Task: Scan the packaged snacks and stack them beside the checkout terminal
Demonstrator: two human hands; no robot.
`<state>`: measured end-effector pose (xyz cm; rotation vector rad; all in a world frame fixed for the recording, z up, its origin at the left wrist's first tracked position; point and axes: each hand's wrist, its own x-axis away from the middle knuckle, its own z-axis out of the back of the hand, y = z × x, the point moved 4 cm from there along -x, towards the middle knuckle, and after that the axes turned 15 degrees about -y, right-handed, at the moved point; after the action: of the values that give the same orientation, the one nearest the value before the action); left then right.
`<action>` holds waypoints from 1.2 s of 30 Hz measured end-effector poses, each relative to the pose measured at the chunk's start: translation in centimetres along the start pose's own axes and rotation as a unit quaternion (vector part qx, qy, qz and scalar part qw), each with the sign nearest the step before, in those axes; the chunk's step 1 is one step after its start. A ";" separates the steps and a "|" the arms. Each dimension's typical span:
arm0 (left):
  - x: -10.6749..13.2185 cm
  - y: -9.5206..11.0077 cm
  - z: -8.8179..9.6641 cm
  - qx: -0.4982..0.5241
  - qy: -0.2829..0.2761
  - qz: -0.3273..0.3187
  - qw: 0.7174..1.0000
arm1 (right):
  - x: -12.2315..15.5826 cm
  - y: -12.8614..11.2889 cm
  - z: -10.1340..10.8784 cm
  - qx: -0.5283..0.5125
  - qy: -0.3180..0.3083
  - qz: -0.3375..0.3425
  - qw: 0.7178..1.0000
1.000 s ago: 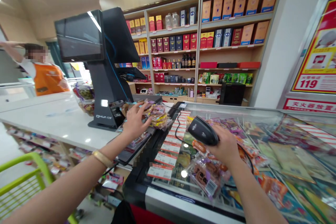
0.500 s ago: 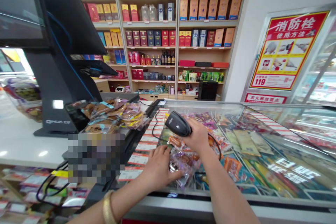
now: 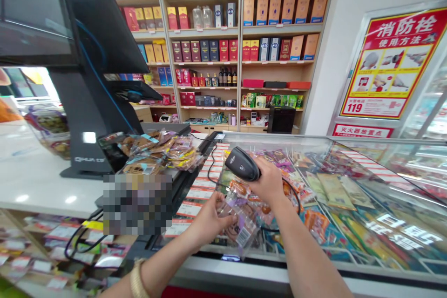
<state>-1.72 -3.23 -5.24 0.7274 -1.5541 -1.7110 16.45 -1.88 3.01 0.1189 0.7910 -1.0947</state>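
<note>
My right hand grips a black handheld barcode scanner with a black cord, its head pointing left and down. My left hand pinches a clear purple snack packet with a barcode label, lifted just under the scanner. Both hands hover over the glass top of a display counter. More small snack packets lie on the glass below my right hand.
A pile of scanned-looking snack packets sits left by the black checkout terminal on a white counter. Price labels line the counter's left edge. Shelves of boxed goods fill the back wall; a red poster hangs right.
My left hand left the packet pile by the terminal, came over to the glass and picked up a purple packet, now raised under the scanner. The view swung right.
</note>
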 end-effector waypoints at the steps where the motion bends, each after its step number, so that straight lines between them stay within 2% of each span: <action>1: 0.2 -0.1 0.6 0.018 0.013 0.008 1.000 | 0.0 0.0 0.0 0.000 0.003 0.003 1.000; 4: 1.3 0.6 3.4 0.054 0.104 -0.007 0.993 | 0.1 -0.1 0.1 0.004 0.010 0.006 1.000; 8: 3.3 3.2 7.6 0.076 0.279 -0.104 0.952 | 0.3 -0.6 0.0 -0.001 0.005 0.032 0.999; 11: 4.5 5.0 9.6 0.057 0.345 -0.148 0.925 | 0.4 -1.5 -0.4 -0.009 -0.035 0.071 0.997; 14: 5.0 5.7 10.6 0.035 0.366 -0.162 0.916 | 0.5 -2.4 -0.7 0.005 -0.071 0.093 0.993; 19: 5.1 5.6 11.2 0.021 0.370 -0.172 0.913 | 0.6 -3.1 -0.8 0.017 -0.104 0.105 0.989; 31: 5.0 4.8 11.6 0.010 0.377 -0.185 0.908 | 0.5 -3.0 -1.0 0.034 -0.115 0.088 0.989; 34: 5.5 5.1 12.7 -0.044 0.388 -0.203 0.898 | 0.6 -2.6 -1.0 0.033 -0.094 0.084 0.991; 36: 6.3 6.2 14.1 -0.130 0.420 -0.220 0.871 | 0.7 -2.4 -1.0 0.028 -0.076 0.087 0.993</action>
<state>-15.84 -0.09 2.94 1.5052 -0.5632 -1.5156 14.13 -3.08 2.58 0.1468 0.6010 -0.9498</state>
